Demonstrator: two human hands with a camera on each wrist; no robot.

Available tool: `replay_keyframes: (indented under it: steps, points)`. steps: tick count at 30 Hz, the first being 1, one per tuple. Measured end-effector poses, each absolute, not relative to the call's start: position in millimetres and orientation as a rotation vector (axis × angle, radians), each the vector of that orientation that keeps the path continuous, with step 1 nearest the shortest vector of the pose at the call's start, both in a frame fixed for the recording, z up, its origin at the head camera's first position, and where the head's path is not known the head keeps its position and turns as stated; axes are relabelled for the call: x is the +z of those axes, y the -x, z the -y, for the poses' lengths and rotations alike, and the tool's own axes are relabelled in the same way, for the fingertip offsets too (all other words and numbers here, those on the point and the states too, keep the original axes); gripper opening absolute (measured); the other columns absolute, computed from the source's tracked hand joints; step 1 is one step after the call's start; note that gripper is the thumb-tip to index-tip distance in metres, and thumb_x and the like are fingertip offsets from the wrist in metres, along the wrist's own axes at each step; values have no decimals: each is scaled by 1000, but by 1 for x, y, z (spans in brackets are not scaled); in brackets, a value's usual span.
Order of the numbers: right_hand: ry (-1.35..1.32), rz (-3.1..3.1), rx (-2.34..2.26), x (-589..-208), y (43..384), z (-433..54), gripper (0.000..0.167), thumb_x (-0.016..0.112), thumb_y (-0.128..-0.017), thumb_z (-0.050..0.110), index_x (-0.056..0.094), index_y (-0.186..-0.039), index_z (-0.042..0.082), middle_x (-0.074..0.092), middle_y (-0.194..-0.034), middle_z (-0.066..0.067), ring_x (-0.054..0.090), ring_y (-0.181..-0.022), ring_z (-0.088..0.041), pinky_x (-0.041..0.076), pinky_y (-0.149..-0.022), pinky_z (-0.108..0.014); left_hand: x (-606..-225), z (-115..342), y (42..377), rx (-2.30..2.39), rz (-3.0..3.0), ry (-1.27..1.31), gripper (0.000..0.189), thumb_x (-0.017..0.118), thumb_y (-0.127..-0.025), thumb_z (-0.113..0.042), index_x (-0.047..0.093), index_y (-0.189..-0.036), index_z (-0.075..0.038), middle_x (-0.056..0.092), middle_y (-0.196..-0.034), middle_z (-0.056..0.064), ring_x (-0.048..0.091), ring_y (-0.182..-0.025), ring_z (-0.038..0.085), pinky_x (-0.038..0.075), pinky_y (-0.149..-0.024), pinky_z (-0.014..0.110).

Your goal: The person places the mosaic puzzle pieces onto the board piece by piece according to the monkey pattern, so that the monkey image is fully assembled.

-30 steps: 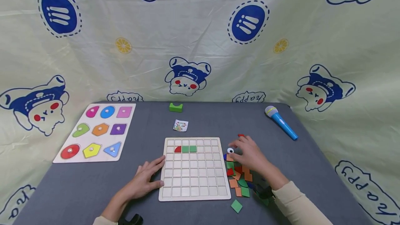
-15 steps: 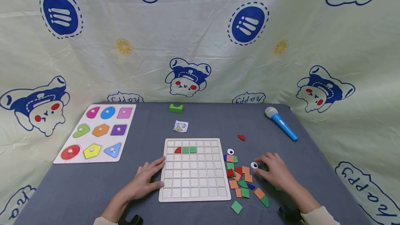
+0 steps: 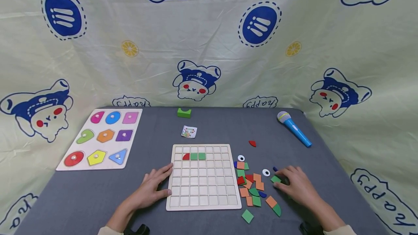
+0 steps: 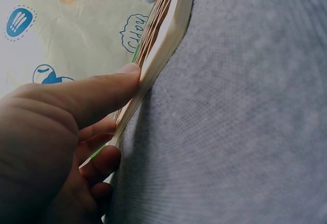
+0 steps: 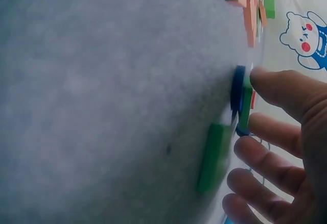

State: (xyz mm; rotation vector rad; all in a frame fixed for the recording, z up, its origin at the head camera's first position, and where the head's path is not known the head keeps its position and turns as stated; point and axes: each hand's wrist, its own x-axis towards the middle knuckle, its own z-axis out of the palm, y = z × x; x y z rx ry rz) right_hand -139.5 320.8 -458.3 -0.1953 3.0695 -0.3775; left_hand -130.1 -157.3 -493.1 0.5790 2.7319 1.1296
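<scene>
Right hand [image 3: 297,186] off ring [image 3: 266,172], "happy" [image 3: 260,102] behind

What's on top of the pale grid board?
A red piece and two green squares lie side by side on the board, second row from the far edge; what's beneath them is covered.

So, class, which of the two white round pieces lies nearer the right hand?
The lower white round piece, left of the right hand in the head view; the upper white round piece lies farther away, beside the gridded board.

Board [image 3: 203,181], off-white, gridded; tiles [image 3: 244,192], orange, green, red and blue; cloth [image 3: 156,137], grey; backdrop [image 3: 225,82], pale, printed blue, red, yellow.
</scene>
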Motion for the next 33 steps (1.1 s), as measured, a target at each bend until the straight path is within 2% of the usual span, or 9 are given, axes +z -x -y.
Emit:
replay_keyframes:
  steps: [13,23,33]
  points:
    - [170,-3081,-345,-462,137,-329,35,75,-76,38,70,-100,13,60,-93,-2,44,-84,-19,35,-69,-34,-491,157,129,1099,-2754,-603,70,69,-82,-30,41,-143,-9,35,-153,1,36,-105,14,22,-89,47]
    - [164,-3089,-351,-464,136,-329,32,75,-76,37,70,-97,14,59,-90,0,43,-81,-17,34,-68,-32,-491,157,129,1118,-2746,-593,70,70,-82,-29,41,-143,-9,34,-153,1,36,-106,14,20,-92,51]
    - [183,-3097,-396,-462,136,-324,28,75,-77,32,71,-98,14,60,-93,0,45,-84,-17,37,-70,-33,-491,158,129,1101,-2760,-616,70,69,-83,-30,41,-143,-9,35,-153,2,35,-101,11,21,-86,42]
